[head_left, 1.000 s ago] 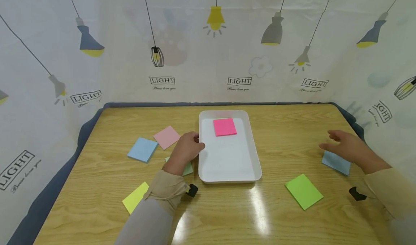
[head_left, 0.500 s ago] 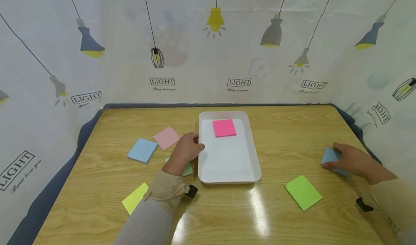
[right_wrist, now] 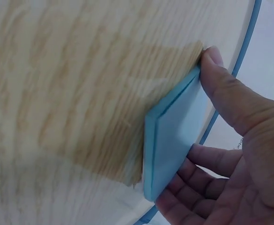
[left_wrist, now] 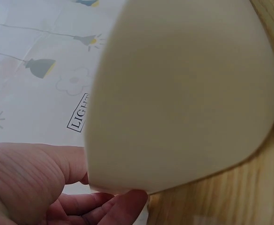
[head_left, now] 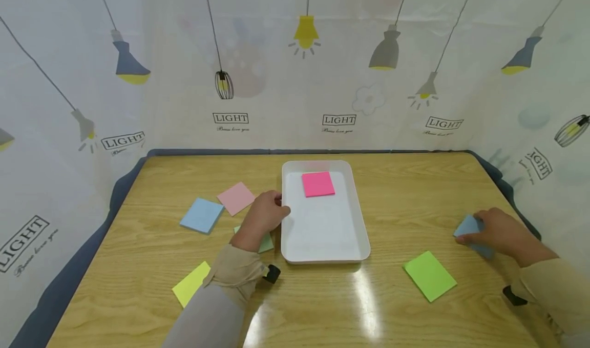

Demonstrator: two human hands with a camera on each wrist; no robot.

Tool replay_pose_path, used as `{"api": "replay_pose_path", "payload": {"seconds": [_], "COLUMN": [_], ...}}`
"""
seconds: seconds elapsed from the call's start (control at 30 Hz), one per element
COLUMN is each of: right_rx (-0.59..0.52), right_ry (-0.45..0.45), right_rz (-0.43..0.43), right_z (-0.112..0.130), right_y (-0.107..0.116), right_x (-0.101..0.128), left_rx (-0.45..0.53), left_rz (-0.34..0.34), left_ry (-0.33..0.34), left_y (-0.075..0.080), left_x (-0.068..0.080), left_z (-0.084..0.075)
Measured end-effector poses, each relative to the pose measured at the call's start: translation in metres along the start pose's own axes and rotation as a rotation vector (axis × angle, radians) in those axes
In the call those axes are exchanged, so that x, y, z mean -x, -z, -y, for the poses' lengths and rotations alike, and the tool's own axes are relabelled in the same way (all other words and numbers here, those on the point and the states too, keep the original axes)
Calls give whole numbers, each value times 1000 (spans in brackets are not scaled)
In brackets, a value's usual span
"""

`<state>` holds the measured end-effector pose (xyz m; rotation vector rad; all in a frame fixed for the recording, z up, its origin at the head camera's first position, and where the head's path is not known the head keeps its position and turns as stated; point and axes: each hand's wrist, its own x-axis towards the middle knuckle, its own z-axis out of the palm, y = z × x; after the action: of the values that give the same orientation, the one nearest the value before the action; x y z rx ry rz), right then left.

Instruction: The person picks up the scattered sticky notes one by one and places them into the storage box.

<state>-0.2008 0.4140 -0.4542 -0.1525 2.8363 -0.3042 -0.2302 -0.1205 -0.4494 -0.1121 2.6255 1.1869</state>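
You face a staged recording booth rather than a lived-in room: a wooden table enclosed on three sides by a printed curtain of lamp drawings and "LIGHT" labels, with a white tray and scattered sticky pads.

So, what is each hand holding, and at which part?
Right hand pinches the blue pad by its edges, thumb against fingers. Left hand grips the tray at its left rim.

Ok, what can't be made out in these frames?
- Green pad: head view, mostly hidden under the left hand.
- White tray: left wrist view, fills the frame, contents hidden.
- Blue pad: head view, far part covered by the right hand.
- Table: right wrist view, blurred.
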Motion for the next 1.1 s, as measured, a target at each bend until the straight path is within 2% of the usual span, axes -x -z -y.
{"api": "replay_pose_path", "payload": {"seconds": [0.2,0.37,0.6,1.1], "right_rx": [-35,-55,-79,-83], "right_ry": [-61,-82,-53,-27], "right_rz": [27,15,66,28], "right_z": [-3,-6,-6,-13], "right_y": [-1,-3,6,20], "right_x": [-2,0,1,0], "left_rx": [2,2,8,18], "left_rz": [4,-3,-1,8], "left_ry": [1,-5,-5,-5], "left_y": [-1,-2,-2,-1], "left_x": [-2,-3,-1,0], "left_z": [0,1,1,0]}}
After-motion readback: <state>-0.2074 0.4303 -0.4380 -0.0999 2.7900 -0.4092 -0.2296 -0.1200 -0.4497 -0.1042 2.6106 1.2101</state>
